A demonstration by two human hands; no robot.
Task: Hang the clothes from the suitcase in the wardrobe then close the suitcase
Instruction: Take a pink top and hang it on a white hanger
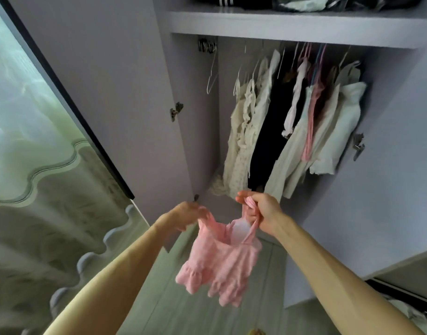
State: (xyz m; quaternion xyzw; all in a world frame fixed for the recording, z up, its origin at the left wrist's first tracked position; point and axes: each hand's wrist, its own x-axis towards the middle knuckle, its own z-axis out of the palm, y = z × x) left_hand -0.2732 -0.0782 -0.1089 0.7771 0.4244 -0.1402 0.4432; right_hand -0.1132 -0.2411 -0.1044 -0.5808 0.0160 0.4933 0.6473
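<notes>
A pink top [222, 259] with a ruffled hem was held up in the air by its two shoulder straps, its body hanging loose and crumpled below them. The strap on the left side of the top was gripped by the left hand [187, 215], whose fingers were curled around it; that hand was blurred, so the exact hold could not be made out. The strap on the right side was pinched in the right hand [263, 211], with the fingers closed and the strap bunched between thumb and fingers. Both forearms were stretched forward, one on each side of the top.

Directly behind and above the top, an open wardrobe [389, 117] was seen. A row of hung clothes [292, 122], mostly cream and white with one black piece and some pink, was ranged above the top and behind it. Up and to the left of the top, a bare wire hanger [212, 73] was hung apart from that row. Higher still, a shelf [292, 22] was loaded with folded things [304, 2]. To the left of the top, the wardrobe's door [98, 81] was swung open. Beneath the top, pale floor [183, 305] was visible.
</notes>
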